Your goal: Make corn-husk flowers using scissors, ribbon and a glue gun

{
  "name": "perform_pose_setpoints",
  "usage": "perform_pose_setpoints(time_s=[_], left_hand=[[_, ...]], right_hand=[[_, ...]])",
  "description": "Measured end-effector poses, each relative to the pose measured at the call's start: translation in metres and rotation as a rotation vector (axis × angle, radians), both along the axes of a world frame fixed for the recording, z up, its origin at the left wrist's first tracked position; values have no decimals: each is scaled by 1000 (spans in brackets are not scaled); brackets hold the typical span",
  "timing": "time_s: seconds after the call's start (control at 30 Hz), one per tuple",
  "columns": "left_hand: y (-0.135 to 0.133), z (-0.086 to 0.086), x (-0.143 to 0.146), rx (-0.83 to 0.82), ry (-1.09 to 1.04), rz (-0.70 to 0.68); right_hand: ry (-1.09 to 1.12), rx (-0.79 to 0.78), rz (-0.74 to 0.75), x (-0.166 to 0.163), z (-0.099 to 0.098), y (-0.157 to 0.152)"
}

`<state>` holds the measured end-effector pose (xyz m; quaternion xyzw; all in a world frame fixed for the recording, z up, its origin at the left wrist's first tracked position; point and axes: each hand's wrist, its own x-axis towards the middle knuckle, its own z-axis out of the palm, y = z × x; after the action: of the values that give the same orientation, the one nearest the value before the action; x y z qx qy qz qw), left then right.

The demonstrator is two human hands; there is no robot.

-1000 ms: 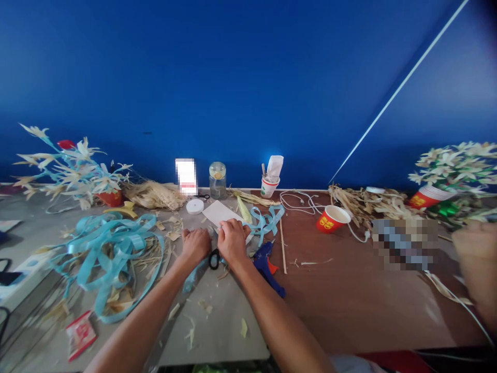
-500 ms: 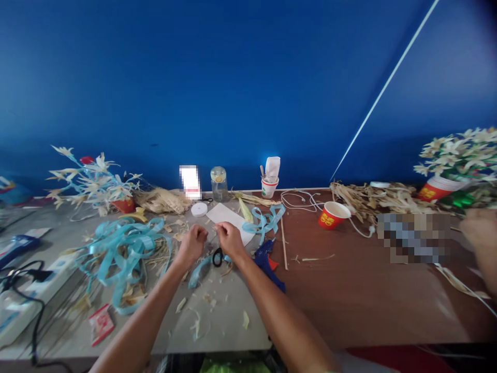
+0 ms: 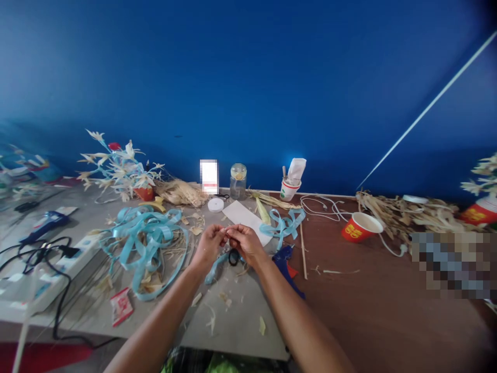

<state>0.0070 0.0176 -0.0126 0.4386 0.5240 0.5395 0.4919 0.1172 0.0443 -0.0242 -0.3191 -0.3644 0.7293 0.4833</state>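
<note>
My left hand and my right hand meet above the grey table, fingertips pinched together on something small that I cannot make out. Just beneath them lie black-handled scissors and a strip of light blue ribbon. A white sheet of paper lies right behind the hands. A blue glue gun rests to the right of my right wrist.
A heap of light blue ribbon and dry husk strips lies left. A power strip with black cables sits far left. Behind stand a glass jar, a paper cup with tools, a tipped red cup and a husk pile.
Both hands lifted off the table and came together, fingertips pinching. The view swung left, so the other person's hand at the right edge is out of sight.
</note>
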Motion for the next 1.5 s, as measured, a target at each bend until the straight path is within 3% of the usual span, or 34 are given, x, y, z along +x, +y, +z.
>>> perform_pose_setpoints(time_s=[0.17, 0.33, 0.43, 0.63, 0.77, 0.97, 1.17, 1.33, 1.5], left_hand=[[-6, 5, -21, 2, 187, -65], [-9, 18, -62, 20, 358, 88], [-6, 20, -78, 30, 349, 139], [3, 3, -79, 40, 202, 207], [1, 11, -81, 56, 242, 248], [-6, 33, -92, 98, 452, 291], [-10, 18, -109, 23, 875, 275], [-18, 3, -109, 44, 1147, 169], [-37, 6, -100, -75, 1423, 70]], right_hand=[[11, -28, -191, 1, -2, 3], [3, -24, -232, 1, -6, 7], [-17, -10, -226, -2, -8, 7], [-42, 20, -249, -1, -10, 8], [-56, 44, -268, 0, -12, 12], [-61, 76, -276, -1, -14, 13], [-85, 106, -281, -3, -15, 13], [-107, 139, -281, -4, -18, 12], [-123, 160, -251, -7, -21, 11]])
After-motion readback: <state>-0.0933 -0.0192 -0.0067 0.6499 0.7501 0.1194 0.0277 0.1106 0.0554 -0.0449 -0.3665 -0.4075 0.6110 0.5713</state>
